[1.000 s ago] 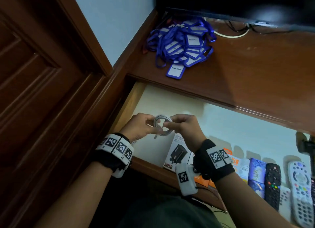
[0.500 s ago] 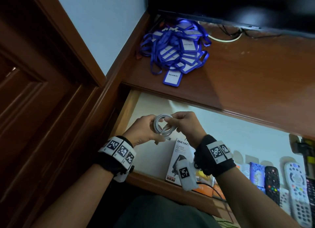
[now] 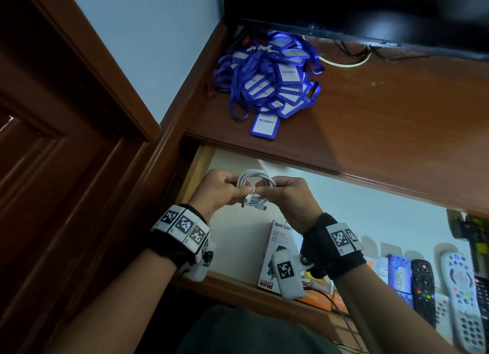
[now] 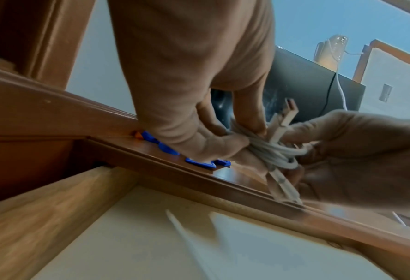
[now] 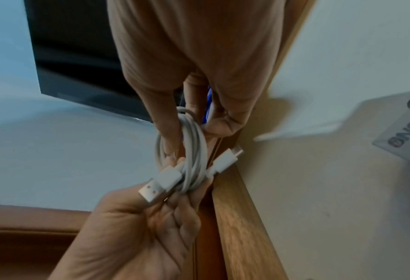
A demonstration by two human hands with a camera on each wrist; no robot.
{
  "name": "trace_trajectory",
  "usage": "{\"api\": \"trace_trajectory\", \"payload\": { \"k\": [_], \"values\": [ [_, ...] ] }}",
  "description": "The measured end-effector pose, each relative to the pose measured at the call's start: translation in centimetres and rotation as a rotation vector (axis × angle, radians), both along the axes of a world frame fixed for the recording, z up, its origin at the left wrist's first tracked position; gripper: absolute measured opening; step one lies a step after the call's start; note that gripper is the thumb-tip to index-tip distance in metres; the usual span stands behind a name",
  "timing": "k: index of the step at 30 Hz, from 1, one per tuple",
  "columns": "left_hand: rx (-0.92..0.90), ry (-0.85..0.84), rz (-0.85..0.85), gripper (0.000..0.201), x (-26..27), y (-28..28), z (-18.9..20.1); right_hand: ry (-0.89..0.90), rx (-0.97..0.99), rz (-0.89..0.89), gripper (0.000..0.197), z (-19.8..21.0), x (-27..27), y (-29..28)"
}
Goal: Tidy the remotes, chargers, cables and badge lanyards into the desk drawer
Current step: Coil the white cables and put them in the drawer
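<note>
The left hand [image 3: 215, 192] and the right hand [image 3: 287, 199] meet over the open drawer [image 3: 197, 168], both pinching one coiled white cable [image 3: 255, 185] between them. The left hand's fingers curl round the lower side of the coil, where the flat USB plug [image 5: 155, 187] sticks out across its fingers; the right hand's thumb and forefinger grip the upper side of the loops. The small plug [image 5: 231, 156] at the cable's other end pokes free beside the coil, touching nothing. The coil hangs in the air above the drawer's pale floor, near its left wall. Further in the drawer, under the right wrist, lies a white charger box [image 3: 280, 244], then some orange and blue packs [image 3: 399, 270], and at the far right a black remote [image 3: 423, 287] and a grey remote [image 3: 461, 292] side by side. Above the drawer, on the brown desk top [image 3: 383, 120], a heap of blue badge lanyards [image 3: 267, 81] sits near the back left corner, one card reading PELAWAT. Behind the heap stands a dark screen [image 3: 357, 7], with thin wires [image 3: 352, 54] trailing under its edge.
</note>
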State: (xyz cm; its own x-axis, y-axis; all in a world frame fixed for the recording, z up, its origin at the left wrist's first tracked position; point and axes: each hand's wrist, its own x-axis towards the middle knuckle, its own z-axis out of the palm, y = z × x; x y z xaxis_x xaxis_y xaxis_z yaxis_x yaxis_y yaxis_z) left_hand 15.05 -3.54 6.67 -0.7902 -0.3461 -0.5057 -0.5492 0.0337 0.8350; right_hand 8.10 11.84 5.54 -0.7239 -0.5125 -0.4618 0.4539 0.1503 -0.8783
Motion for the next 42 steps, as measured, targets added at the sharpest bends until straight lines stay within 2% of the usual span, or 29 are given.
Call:
{"api": "trace_trajectory", "payload": {
  "k": [5, 8, 11, 14, 16, 20, 24, 30, 34, 38, 42],
  "values": [
    [0.059, -0.016, 0.076, 0.007, 0.2, 0.5, -0.2, 0.061, -0.052, -0.068, 0.020, 0.5, 0.5, 0.1],
    [0.057, -0.031, 0.104, 0.006, 0.3, 0.7, -0.2, 0.094, -0.059, -0.045, 0.019, 0.9, 0.8, 0.0],
    [0.043, -0.005, 0.147, 0.009, 0.2, 0.7, -0.2, 0.188, 0.021, 0.014, 0.016, 1.2, 0.5, -0.1],
    [-0.024, 0.053, 0.111, 0.011, 0.1, 0.5, 0.0, 0.338, 0.167, 0.050, 0.010, 1.0, -0.1, -0.3],
    [-0.056, 0.061, 0.053, 0.013, 0.1, 0.2, 0.1, 0.355, 0.220, 0.072, 0.008, 0.6, -0.3, -0.3],
    [-0.051, -0.011, -0.113, 0.019, 0.7, -0.3, -0.1, 0.247, 0.238, 0.094, 0.014, -0.4, -0.4, -0.1],
    [-0.162, -0.039, -0.239, 0.030, 1.4, -0.8, -1.3, 0.146, 0.245, 0.097, 0.014, -1.4, -0.1, -0.5],
    [-0.365, -0.094, -0.389, 0.026, 0.3, -2.2, -2.2, 0.111, 0.253, 0.152, 0.010, -2.0, 0.0, -1.7],
    [-0.504, -0.204, -0.563, 0.020, -1.2, -3.9, -3.1, 0.149, 0.295, 0.150, 0.003, -2.1, -1.2, -2.2],
    [-0.714, -0.354, -0.829, 0.018, -2.4, -4.6, -5.0, 0.266, 0.360, -0.003, 0.006, -2.3, -3.9, -2.7],
    [-0.912, -0.404, -1.042, 0.024, -3.1, -4.9, -7.6, 0.328, 0.435, -0.098, 0.010, -2.5, -6.5, -2.9]
  ]
}}
